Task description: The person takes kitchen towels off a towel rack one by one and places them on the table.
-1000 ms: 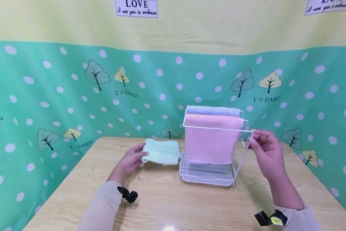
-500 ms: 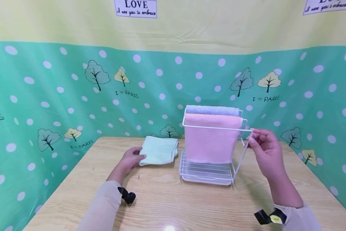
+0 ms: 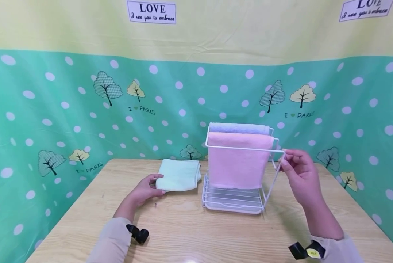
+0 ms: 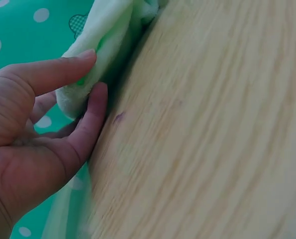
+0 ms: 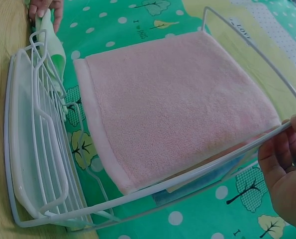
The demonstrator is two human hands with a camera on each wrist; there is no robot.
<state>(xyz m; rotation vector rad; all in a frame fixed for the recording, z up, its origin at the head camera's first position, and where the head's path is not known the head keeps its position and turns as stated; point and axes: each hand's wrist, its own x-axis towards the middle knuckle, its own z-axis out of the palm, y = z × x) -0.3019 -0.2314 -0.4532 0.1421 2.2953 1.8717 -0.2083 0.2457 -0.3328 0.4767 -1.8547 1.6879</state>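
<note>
A folded mint green towel [image 3: 178,175] lies on the table left of a white wire rack [image 3: 265,199]. My left hand [image 3: 147,189] holds its left edge; in the left wrist view, the towel's end [image 4: 73,99] sits between thumb and fingers. My right hand [image 3: 300,175] grips the rack's upper right front corner, its fingers round the white wire in the right wrist view. Over one bar of the rack hangs a pink towel [image 3: 237,160]. Behind it a light blue towel [image 3: 239,128] hangs on another bar, mostly hidden.
Beneath the towels, a whitish tray [image 3: 232,207] forms the rack's base. The wooden table [image 3: 189,233] extends in front of and around it. A green polka-dot curtain [image 3: 170,120] closes off the back and both sides.
My left hand has moved slightly toward me along the mint towel's left edge, and the towel now lies flatter. The right hand stays on the rack. The whole view has shifted a little.
</note>
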